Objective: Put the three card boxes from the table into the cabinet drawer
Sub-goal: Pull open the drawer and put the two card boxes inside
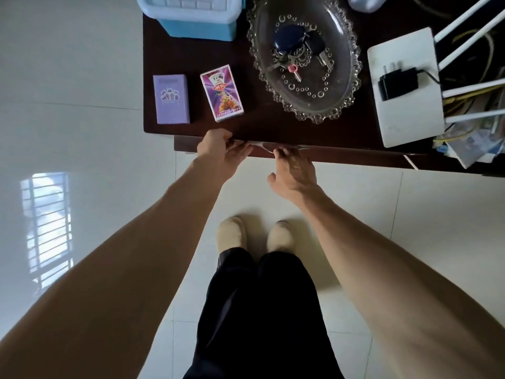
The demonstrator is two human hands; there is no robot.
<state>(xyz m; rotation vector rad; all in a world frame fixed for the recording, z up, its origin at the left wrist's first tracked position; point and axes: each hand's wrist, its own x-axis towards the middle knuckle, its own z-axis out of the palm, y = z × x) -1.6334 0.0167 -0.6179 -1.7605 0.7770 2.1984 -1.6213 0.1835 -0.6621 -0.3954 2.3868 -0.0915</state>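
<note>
Two card boxes lie on the dark wooden cabinet top (273,127) near its front left corner: a plain purple box (171,99) and, to its right, a colourful pink and purple box (221,93). I see no third box. The drawer front (341,155) juts out slightly below the top's front edge. My left hand (221,151) curls over that edge, thumb on top and fingers below. My right hand (295,170) rests its fingertips on the drawer front, thumb spread apart. Between the two hands something shiny (262,145) glints; I cannot tell what it is.
A glass oval dish (352,77) with keys (297,50) stands behind the boxes. A blue and white plastic bin (191,20) sits at the back left. A white router (401,110) with a black plug (396,83) and cables is on the right. My feet stand on pale floor tiles.
</note>
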